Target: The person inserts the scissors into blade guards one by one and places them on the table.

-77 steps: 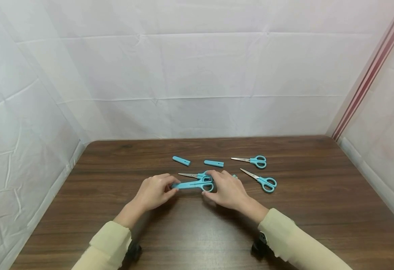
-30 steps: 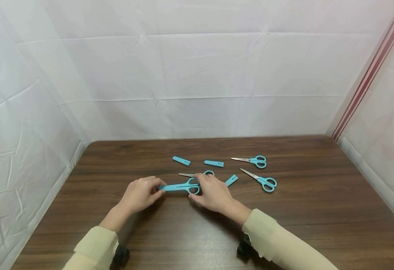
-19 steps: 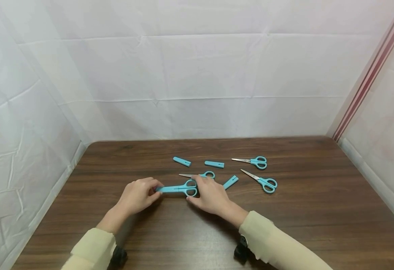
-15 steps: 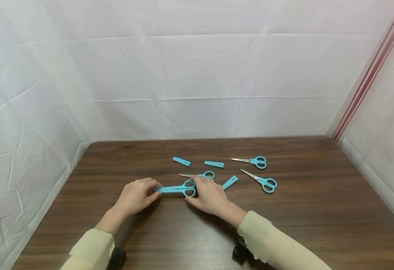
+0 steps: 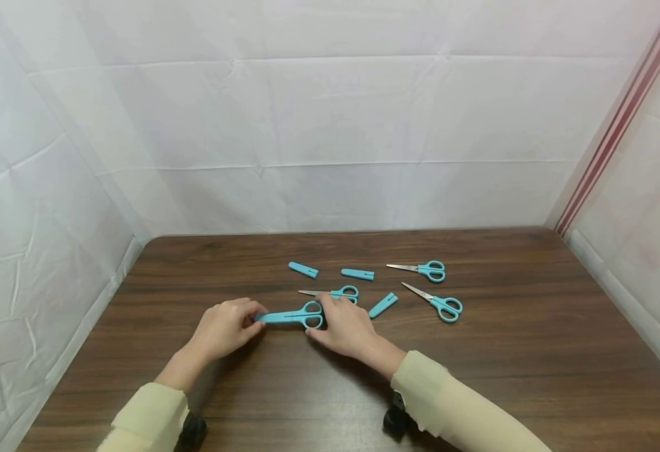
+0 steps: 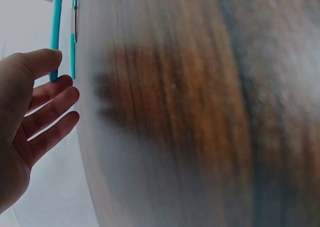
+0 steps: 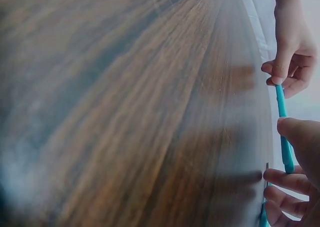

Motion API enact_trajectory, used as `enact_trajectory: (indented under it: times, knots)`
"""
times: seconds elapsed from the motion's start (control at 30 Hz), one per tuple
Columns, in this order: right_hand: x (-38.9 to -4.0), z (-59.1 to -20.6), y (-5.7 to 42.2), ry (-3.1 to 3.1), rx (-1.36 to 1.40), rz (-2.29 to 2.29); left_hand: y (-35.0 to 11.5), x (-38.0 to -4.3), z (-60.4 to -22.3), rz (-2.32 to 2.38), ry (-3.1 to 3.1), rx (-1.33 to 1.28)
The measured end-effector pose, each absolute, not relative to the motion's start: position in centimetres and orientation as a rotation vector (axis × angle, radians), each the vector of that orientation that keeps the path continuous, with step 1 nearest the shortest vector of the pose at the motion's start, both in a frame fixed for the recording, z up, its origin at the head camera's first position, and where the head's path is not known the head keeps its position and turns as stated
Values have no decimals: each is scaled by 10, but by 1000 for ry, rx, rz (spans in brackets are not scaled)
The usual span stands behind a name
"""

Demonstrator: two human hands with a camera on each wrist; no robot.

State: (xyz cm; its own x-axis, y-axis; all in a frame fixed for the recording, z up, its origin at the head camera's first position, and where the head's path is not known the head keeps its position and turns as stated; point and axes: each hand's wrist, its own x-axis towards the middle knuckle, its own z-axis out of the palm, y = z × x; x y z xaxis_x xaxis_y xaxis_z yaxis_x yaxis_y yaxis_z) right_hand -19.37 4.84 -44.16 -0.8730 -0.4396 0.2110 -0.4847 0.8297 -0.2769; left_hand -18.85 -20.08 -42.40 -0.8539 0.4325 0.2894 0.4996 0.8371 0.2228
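Light-blue scissors [image 5: 282,317], their blades covered by a matching cap, are held level between both hands close over the brown table. My left hand [image 5: 223,329] pinches the capped tip between thumb and index finger; in the left wrist view its other fingers [image 6: 52,99] are spread. At the handle end, my right hand [image 5: 345,326] grips the finger loops with thumb and fingers, as the right wrist view shows beside the scissors [image 7: 283,104]. Just behind lie uncapped scissors [image 5: 345,292], partly overlapped by the right fingers. A loose blade cap [image 5: 383,305] lies right of that hand.
Further back on the table [image 5: 505,301] lie a left blade cap [image 5: 303,270] and a middle blade cap [image 5: 357,274]. To the right are the rear uncapped scissors [image 5: 432,271] and the front uncapped scissors [image 5: 446,308]. White cloth [image 5: 330,125] hangs behind.
Both hands have moved left and slightly toward the person, carrying the capped scissors. The cap on the right and the uncapped scissors behind now show more fully.
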Motion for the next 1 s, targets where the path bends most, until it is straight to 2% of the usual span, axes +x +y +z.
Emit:
enact_trajectory:
  times: [1.0]
  knots:
    - [-197,-445,40,-2851,802,414,-207,-186,-426,-380,-2882,-674]
